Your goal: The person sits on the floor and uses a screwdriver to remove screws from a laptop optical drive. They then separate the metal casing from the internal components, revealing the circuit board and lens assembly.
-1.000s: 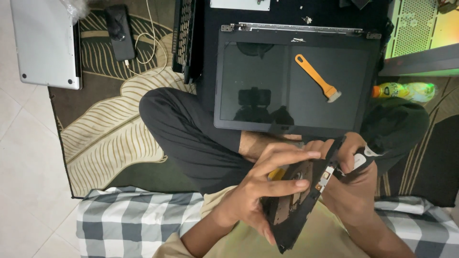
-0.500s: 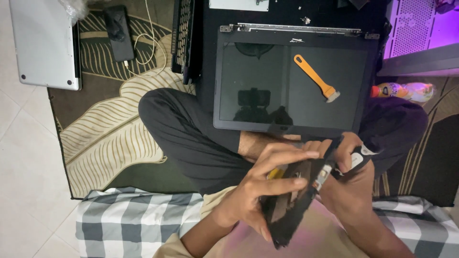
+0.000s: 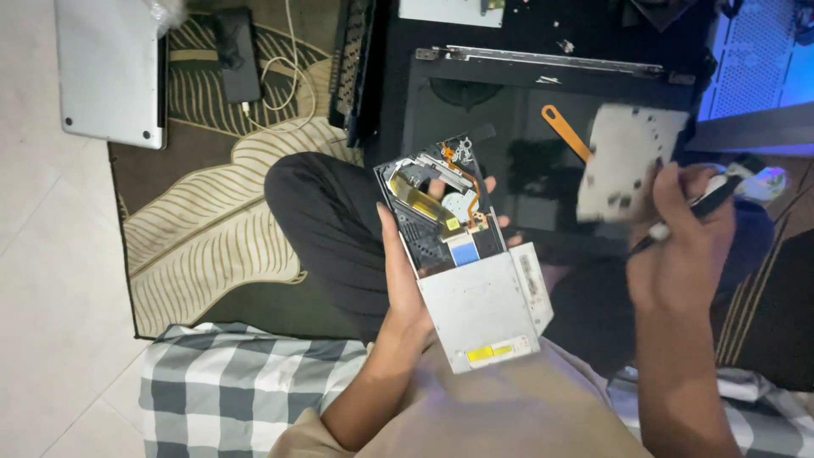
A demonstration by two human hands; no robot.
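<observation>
While my left hand cradles the opened optical drive from beneath, fingers curled around its far edge and thumb laid along the near side, the unit tilts above my lap with its exposed workings pointing away from me and its grey metal casing toward my chest. My right hand is closed on a thin dark tool and also pinches a pale flat cover plate, lifted well apart from the drive, to its right. How exactly the plate sits between my fingers I cannot make out; it is blurred, and my knuckles hide the grip. The tool's tip is hard to read too.

Behind the drive lies a dark laptop shell, partly covered by drive and plate, with an orange pry tool on it, its lower end hidden by the plate. Farther left, on the leaf-patterned rug, rest a silver laptop and a black power brick. A checked cloth lies nearest me.
</observation>
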